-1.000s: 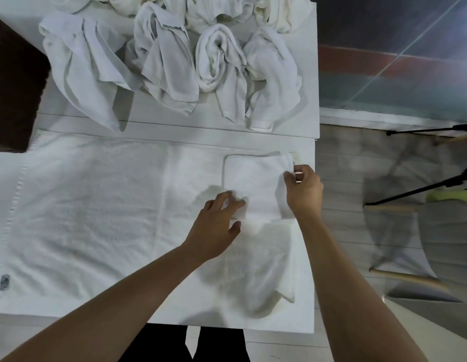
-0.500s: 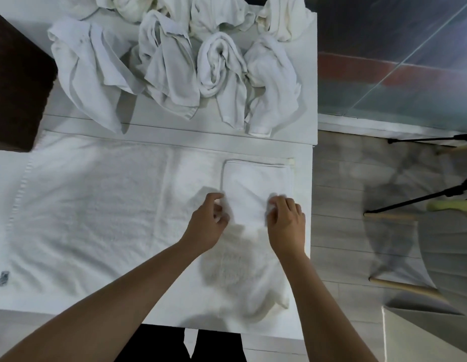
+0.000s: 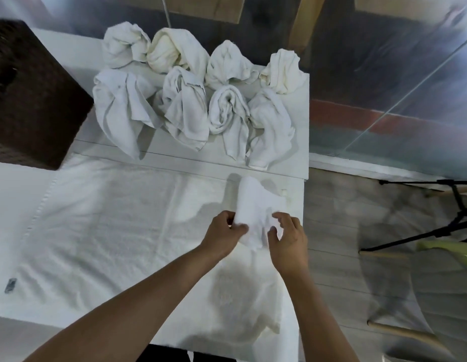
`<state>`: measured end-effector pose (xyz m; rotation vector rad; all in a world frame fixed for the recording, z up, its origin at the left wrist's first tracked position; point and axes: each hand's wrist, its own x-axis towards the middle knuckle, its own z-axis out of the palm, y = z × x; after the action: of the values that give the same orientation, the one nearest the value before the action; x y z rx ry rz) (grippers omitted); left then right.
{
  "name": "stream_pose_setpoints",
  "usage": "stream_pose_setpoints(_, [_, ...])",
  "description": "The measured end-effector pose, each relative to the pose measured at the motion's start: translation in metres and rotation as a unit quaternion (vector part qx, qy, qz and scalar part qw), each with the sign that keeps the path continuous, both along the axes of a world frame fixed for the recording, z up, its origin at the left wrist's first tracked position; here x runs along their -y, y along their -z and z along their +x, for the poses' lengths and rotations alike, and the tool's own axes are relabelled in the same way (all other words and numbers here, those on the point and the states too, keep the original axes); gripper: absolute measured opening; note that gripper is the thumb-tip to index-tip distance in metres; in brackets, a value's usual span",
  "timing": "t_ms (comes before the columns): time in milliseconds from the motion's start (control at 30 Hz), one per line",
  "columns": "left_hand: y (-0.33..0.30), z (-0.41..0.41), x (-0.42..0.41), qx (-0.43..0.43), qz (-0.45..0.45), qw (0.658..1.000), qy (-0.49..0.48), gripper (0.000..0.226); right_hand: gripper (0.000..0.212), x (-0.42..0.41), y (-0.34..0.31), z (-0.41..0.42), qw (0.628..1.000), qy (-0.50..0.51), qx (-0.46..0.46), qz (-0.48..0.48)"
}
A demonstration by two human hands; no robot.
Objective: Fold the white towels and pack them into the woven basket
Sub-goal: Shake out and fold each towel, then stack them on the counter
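**Both hands lift a folded white towel off the table**

A person stands at a white table (image 3: pixel 303 142) and looks down at their bare forearms. The left hand (image 3: pixel 223 235) and the right hand (image 3: pixel 288 239) hold a small folded towel (image 3: pixel 253 207) between them, each pinching its near end with curled fingers and thumb. The towel's far end tilts up and away from the table; the picture is blurred there, so its folds are hard to read.

Under the hands a large white towel (image 3: pixel 109 231) lies spread flat across the near part of the table, with a small dark label (image 3: pixel 10 285) near its left edge.

At the far side of the table sits a pile of crumpled white towels (image 3: pixel 196 100), eight or so, bunched in two rows. To their left, at the table's far left corner, stands the dark woven basket (image 3: pixel 31 95).

To the right, beyond the table edge, is grey wooden flooring (image 3: pixel 337 231) and a black tripod (image 3: pixel 457 220).
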<state>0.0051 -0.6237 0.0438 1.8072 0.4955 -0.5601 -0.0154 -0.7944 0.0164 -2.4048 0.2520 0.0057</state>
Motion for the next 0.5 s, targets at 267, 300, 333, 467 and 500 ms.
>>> stream_pose_setpoints(267, [-0.067,-0.006,-0.033,0.144,0.058,0.982,0.103,0.014,0.070,-0.004,-0.066,0.022,0.997,-0.053,0.032,0.048])
stream_pose_setpoints(300, [-0.074,-0.008,-0.041,0.163,0.070,0.977,0.118,0.013,0.079,-0.007,-0.073,0.025,0.995,-0.080,0.029,0.042])
stream_pose_setpoints(333, [-0.081,-0.010,-0.051,0.181,0.082,0.971,0.133,0.013,0.086,-0.012,-0.079,0.029,0.994,-0.105,0.026,0.033])
stream_pose_setpoints(467, [-0.105,-0.023,-0.094,0.258,0.146,0.941,0.161,0.016,0.078,-0.041,-0.092,0.045,0.980,-0.195,0.023,0.012])
stream_pose_setpoints(500, [-0.110,-0.028,-0.105,0.271,0.162,0.935,0.158,0.017,0.067,-0.051,-0.096,0.048,0.977,-0.213,0.022,0.013])
